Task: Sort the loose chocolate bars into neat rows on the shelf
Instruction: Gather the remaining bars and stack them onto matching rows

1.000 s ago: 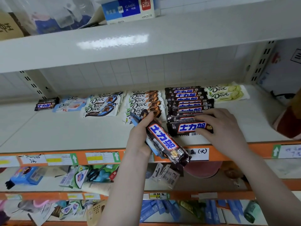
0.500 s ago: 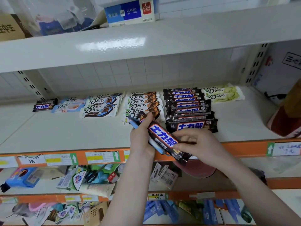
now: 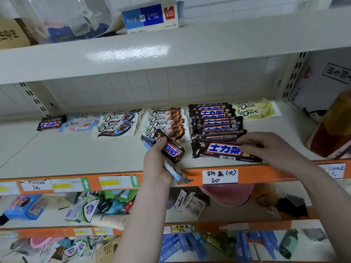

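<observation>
Both hands were at the front of the shelf. Right hand held the right end of a brown bar, fingers curled over it, the bar lying flat at the front of the brown row directly behind that hand. Left hand gripped a small bundle: a short brown bar on top and at least one pale blue wrapper beneath; exact count not readable. Behind the left hand lay a row of orange-and-white bars; further left, a row of dark-and-white bars, then two pale blue bars and a single brown bar apart from its kind. Beyond the right hand lay two green-and-white bars. Judgement: well along, most bars grouped. Remaining: seat the front bar, place the bundle, probably move the stray brown bar.
</observation>
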Motion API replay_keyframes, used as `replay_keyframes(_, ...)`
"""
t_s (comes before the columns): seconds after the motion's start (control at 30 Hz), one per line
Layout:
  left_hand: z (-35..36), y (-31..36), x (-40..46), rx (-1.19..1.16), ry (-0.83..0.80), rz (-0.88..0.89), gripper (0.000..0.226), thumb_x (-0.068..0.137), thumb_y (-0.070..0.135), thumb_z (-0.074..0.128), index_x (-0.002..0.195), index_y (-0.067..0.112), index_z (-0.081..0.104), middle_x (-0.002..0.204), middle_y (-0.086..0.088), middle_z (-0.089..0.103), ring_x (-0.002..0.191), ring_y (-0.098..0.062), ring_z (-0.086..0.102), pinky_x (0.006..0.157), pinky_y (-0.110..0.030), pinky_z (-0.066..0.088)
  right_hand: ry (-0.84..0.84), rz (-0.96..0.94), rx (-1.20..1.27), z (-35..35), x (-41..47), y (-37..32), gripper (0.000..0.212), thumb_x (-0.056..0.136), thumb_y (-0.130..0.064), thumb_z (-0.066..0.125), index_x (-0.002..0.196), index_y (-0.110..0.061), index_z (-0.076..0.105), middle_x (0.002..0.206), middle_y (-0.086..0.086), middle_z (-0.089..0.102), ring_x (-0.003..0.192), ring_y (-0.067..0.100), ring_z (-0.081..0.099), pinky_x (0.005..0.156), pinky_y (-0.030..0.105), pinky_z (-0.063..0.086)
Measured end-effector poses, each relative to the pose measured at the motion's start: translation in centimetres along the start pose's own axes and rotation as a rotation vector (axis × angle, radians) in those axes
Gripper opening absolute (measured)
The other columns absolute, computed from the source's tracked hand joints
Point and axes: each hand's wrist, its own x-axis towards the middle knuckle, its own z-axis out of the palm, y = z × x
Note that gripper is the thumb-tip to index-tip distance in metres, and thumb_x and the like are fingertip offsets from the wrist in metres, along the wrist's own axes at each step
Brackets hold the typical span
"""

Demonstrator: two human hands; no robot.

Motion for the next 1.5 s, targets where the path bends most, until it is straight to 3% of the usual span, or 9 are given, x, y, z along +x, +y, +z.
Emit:
replay_keyframes(0.2, 0.4, -0.2, -0.9, 0.029, -0.017, -0.04, 0.016, 0.093, 0.008, 0.045, 0.086, 0.004, 0.058, 0.06, -0.007, 0.066, 0.053, -0.014, 0.065, 0.063, -0.027, 0.054, -0.022, 0.012, -0.022, 0.7, 0.4, 1.3, 0.017, 0.089, -0.017, 0.058, 0.099, -0.029, 0.064, 0.096, -0.02, 0.057, 0.093, 0.005, 0.052, 0.073, 0.012, 0.037)
replay_keyframes(0.33, 0.5, -0.3, -1.4, 0.004, -0.015, -0.059, 0.012, 0.091, 0.007, 0.046, 0.089, 0.004, 0.058, 0.062, -0.008, 0.065, 0.052, -0.017, 0.065, 0.053, -0.023, 0.056, 0.054, -0.002, -0.072, 1.4, 0.7, 1.0, 0.019, 0.088, -0.018, 0.059, 0.104, -0.024, 0.066, 0.101, -0.011, 0.058, 0.096, 0.008, 0.051, 0.074, 0.015, 0.037)
replay_keyframes(0.53, 0.4, -0.3, -1.7, 0.008, -0.034, -0.058, 0.013, 0.091, 0.008, 0.045, 0.089, 0.004, 0.057, 0.064, -0.009, 0.065, 0.056, -0.018, 0.064, 0.056, -0.023, 0.055, 0.159, -0.027, -0.212, 1.9, 0.7, 1.1, 0.022, 0.081, -0.022, 0.067, 0.102, -0.027, 0.066, 0.1, -0.005, 0.054, 0.097, 0.012, 0.049, 0.078, 0.026, 0.034)
replay_keyframes(0.7, 0.5, -0.3, -1.9, 0.017, -0.039, -0.049, 0.014, 0.091, 0.007, 0.044, 0.085, 0.003, 0.056, 0.064, -0.01, 0.064, 0.056, -0.018, 0.063, 0.057, -0.024, 0.055, 0.208, -0.08, -0.353, 2.9, 0.2, 1.3, 0.035, 0.079, -0.024, 0.07, 0.114, -0.027, 0.065, 0.116, 0.001, 0.052, 0.111, 0.018, 0.041, 0.092, 0.029, 0.031)
replay_keyframes(0.8, 0.5, -0.3, -2.0, 0.035, -0.044, -0.046, 0.016, 0.091, 0.007, 0.043, 0.083, 0.003, 0.056, 0.063, -0.01, 0.064, 0.055, -0.018, 0.063, 0.055, -0.023, 0.055, 0.185, -0.174, -0.48, 3.3, -0.1, 1.0, 0.041, 0.085, -0.027, 0.063, 0.125, -0.028, 0.056, 0.138, -0.001, 0.048, 0.129, 0.022, 0.037, 0.105, 0.037, 0.026)
replay_keyframes(0.97, 0.7, -0.5, -2.1, 0.036, -0.023, -0.062, 0.016, 0.091, 0.007, 0.045, 0.08, 0.003, 0.056, 0.062, -0.01, 0.064, 0.053, -0.019, 0.063, 0.052, -0.023, 0.055, 0.103, -0.191, -0.596, 3.8, -0.2, 0.7, 0.049, 0.096, -0.036, 0.04, 0.143, -0.029, 0.029, 0.15, -0.011, 0.029, 0.14, 0.011, 0.022, 0.112, 0.025, 0.012)
replay_keyframes(1.37, 0.3, -0.7, -2.5, 0.035, -0.017, -0.063, 0.015, 0.09, 0.006, 0.044, 0.084, 0.002, 0.058, 0.063, -0.01, 0.066, 0.054, -0.018, 0.065, 0.053, -0.023, 0.055, 0.163, -0.153, -0.619, 3.8, -0.6, 0.4, 0.047, 0.095, -0.034, 0.043, 0.14, -0.023, 0.037, 0.148, -0.006, 0.035, 0.138, 0.013, 0.026, 0.113, 0.027, 0.014)
replay_keyframes(1.5, 0.0, -1.0, -3.0, 0.082, 0.034, -0.039, 0.015, 0.087, 0.007, 0.049, 0.1, 0.002, 0.056, 0.088, -0.017, 0.064, 0.07, -0.025, 0.063, 0.058, -0.029, 0.057, 0.332, -0.193, -0.456, 4.7, -1.2, -0.9, 0.033, 0.092, -0.022, 0.051, 0.124, -0.013, 0.058, 0.125, 0.004, 0.06, 0.119, 0.024, 0.051, 0.101, 0.035, 0.036)
